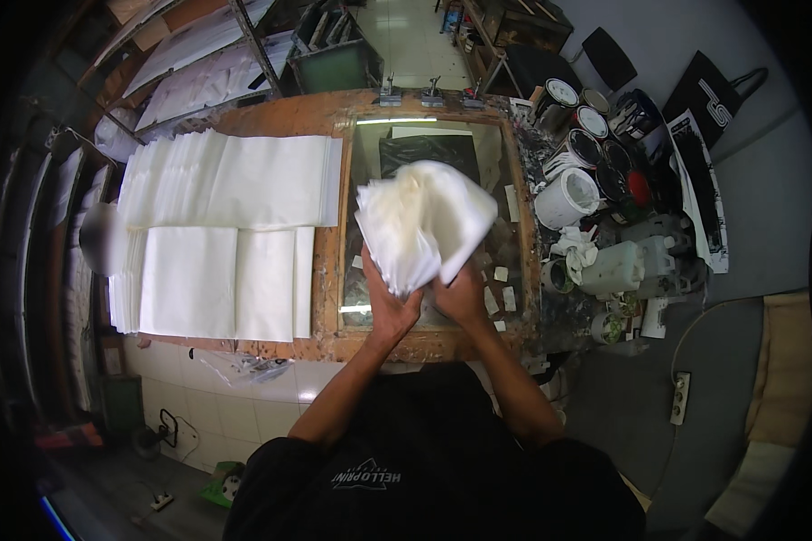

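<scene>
"Looking down through the head camera, what can you make out at the glass panel [365, 149]?"

"I see a bundle of white sheets [424, 221] over the middle of the panel, blurred in my feed, with its edges fanned out on the left and its upper right part curled round. I can't tell whether any of it touches the glass."

"And the hands?"

"Both are closed on the bundle. I have the left hand [390, 311] clasping its lower left corner, and the right hand [460, 296] gripping its lower right edge, some fingers hidden from me. They sit close together over the panel's near half."

"Anything on the panel itself?"

"A black sheet [424, 153] toward its far end, partly covered by the bundle from my angle, and small white pieces [509, 298], mostly along its right side."

"What surrounds it?"

"Left of the panel, on the wooden table [327, 298], I find a far row of white sheets [271, 176] and a near row [189, 279], both overlapping. Metal clamps [431, 90] line the panel's far edge. Right of it I spot a white bucket [567, 200], round tins [593, 123] and cloudy plastic jugs [613, 268]."
</scene>
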Action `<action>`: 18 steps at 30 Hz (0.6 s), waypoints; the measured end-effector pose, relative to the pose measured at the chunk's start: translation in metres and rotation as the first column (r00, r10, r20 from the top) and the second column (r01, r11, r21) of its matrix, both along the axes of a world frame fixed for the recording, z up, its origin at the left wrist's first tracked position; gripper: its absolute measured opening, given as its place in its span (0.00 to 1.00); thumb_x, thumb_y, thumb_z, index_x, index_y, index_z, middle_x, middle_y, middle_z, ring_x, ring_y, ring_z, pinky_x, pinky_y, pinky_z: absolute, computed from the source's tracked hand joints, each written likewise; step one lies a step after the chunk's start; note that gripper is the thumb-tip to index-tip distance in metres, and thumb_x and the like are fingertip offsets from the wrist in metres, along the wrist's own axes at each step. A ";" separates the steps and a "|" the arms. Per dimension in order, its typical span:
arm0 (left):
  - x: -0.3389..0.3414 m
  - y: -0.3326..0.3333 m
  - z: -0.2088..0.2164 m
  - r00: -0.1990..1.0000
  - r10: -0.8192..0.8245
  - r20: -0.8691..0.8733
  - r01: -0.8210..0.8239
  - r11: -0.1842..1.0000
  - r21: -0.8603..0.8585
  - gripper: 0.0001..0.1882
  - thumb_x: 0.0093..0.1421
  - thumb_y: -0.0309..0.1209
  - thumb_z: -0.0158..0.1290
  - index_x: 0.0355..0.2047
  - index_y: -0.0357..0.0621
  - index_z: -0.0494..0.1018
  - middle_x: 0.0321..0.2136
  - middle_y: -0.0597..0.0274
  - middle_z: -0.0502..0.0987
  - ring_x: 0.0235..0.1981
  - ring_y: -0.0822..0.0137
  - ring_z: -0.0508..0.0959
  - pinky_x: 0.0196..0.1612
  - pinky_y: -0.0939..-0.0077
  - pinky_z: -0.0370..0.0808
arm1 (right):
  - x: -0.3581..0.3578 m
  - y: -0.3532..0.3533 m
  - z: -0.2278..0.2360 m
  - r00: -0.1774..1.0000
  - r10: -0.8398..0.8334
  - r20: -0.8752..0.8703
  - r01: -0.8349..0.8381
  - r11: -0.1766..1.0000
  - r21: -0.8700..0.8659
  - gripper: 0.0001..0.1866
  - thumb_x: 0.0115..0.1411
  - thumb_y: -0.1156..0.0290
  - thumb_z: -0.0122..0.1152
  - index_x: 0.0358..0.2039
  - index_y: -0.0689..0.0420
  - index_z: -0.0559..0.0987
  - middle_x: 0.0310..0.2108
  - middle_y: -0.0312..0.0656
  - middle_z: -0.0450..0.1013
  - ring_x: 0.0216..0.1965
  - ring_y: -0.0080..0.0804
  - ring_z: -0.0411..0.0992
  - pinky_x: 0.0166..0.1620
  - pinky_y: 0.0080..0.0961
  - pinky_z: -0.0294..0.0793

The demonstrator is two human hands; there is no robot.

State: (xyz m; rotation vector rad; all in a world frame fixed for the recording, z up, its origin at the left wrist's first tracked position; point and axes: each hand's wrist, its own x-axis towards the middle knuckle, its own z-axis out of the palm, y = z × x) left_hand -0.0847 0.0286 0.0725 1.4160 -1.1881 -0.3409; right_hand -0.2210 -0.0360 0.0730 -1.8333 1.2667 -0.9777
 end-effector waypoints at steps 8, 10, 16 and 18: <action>0.013 0.000 -0.029 0.975 -0.125 -0.182 0.124 0.992 -0.020 0.60 0.51 0.34 0.70 0.71 0.32 0.38 0.63 0.41 0.62 0.65 0.51 0.66 0.67 0.59 0.63 | -0.003 -0.021 0.136 0.856 0.413 -0.311 -0.486 0.848 -0.212 0.61 0.49 0.32 0.68 0.71 0.60 0.57 0.72 0.58 0.53 0.74 0.57 0.48 0.74 0.48 0.45; 0.016 0.000 -0.035 0.963 -0.145 -0.227 0.147 0.989 -0.007 0.60 0.50 0.34 0.70 0.71 0.32 0.39 0.63 0.40 0.62 0.64 0.51 0.67 0.66 0.59 0.64 | 0.021 -0.032 0.133 0.681 0.245 -0.690 -0.587 0.747 -0.313 0.59 0.52 0.29 0.61 0.73 0.56 0.55 0.73 0.58 0.50 0.74 0.58 0.46 0.74 0.55 0.43; 0.040 -0.001 -0.061 0.934 -0.126 -0.334 0.155 0.986 0.063 0.63 0.46 0.36 0.73 0.70 0.30 0.41 0.62 0.39 0.63 0.62 0.50 0.69 0.66 0.59 0.66 | 0.041 -0.050 0.131 0.614 0.437 -0.657 -0.706 0.677 -0.209 0.55 0.58 0.23 0.41 0.72 0.53 0.59 0.73 0.59 0.50 0.75 0.58 0.43 0.74 0.60 0.36; 0.045 -0.001 -0.061 0.953 -0.136 -0.272 0.179 0.974 0.140 0.65 0.44 0.38 0.75 0.70 0.31 0.41 0.62 0.39 0.64 0.62 0.50 0.69 0.65 0.60 0.66 | 0.043 -0.050 0.126 0.513 0.348 -0.785 -0.757 0.614 -0.222 0.55 0.58 0.23 0.39 0.72 0.55 0.59 0.73 0.59 0.49 0.75 0.58 0.42 0.74 0.59 0.36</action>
